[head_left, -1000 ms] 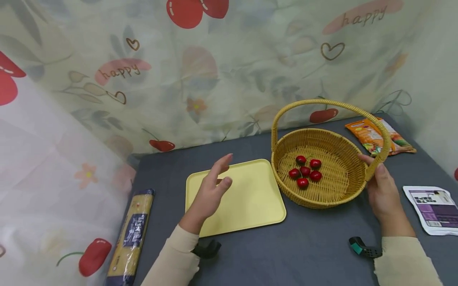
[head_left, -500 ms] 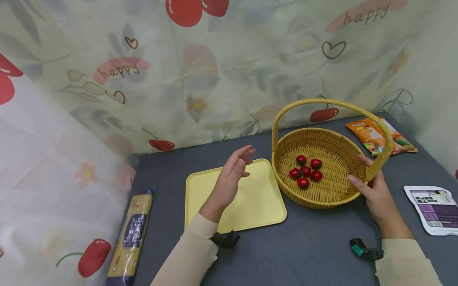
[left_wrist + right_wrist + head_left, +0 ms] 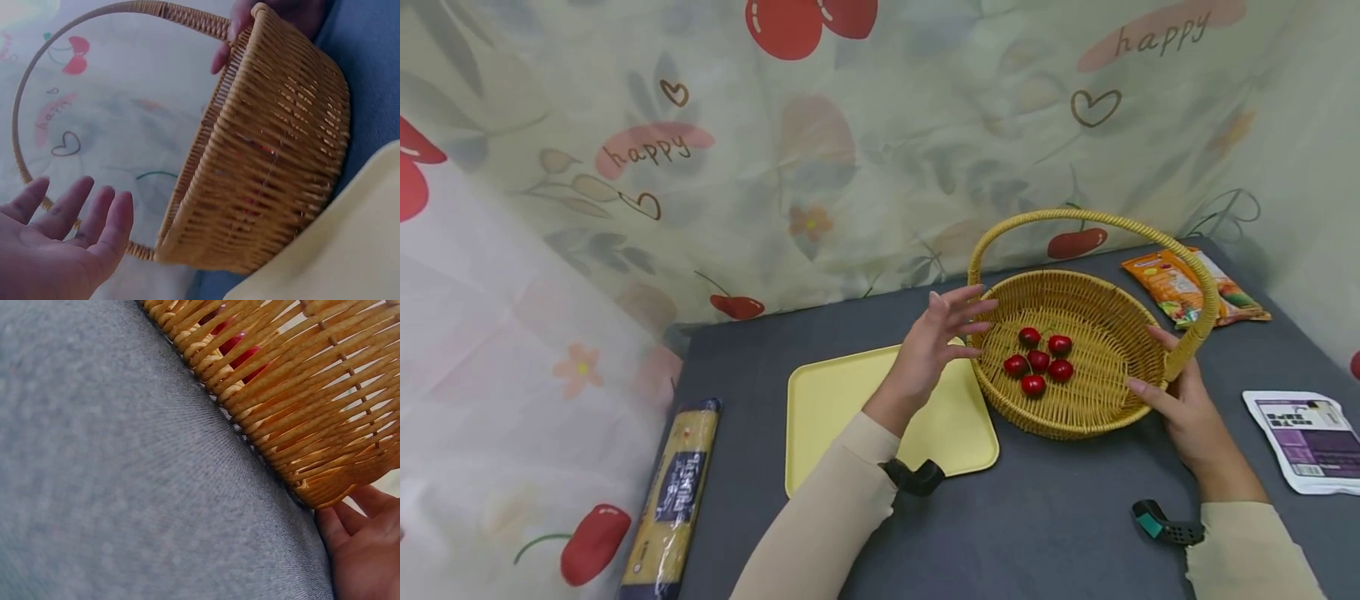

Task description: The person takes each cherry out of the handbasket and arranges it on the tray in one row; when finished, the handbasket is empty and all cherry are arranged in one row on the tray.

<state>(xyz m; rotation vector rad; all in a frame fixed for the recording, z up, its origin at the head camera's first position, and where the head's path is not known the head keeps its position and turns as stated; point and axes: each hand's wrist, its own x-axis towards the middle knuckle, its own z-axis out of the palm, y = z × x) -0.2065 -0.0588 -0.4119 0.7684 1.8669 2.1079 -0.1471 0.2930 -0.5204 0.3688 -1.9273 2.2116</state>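
Observation:
A yellow woven basket [image 3: 1078, 408] with a tall arched handle stands on the dark cloth, several red cherries [image 3: 1038, 361] lying on its bottom. At its right side my right hand [image 3: 1193, 417] grips the rim by the handle's foot, thumb over the edge; the right wrist view has its fingers against the lower wall. My left hand [image 3: 925, 350], fingers spread, hovers over the right part of a pale yellow tray [image 3: 835, 417]. Its fingertips overlap the basket's left rim in the head view; the left wrist view shows the hand [image 3: 69, 250] beside the handle's foot, holding nothing.
A long pack of dry noodles [image 3: 673, 492] lies at the table's left edge. Behind the basket on the right is an orange snack bag [image 3: 1172, 287]. A white and purple packet [image 3: 1307, 442] lies far right. Patterned cloth walls [image 3: 880, 225] close off the back and sides.
My left hand has moved right across the tray to the basket's left side, its fingers spreading. My right thumb has come over the basket's rim. Basket and cherries have stayed in place.

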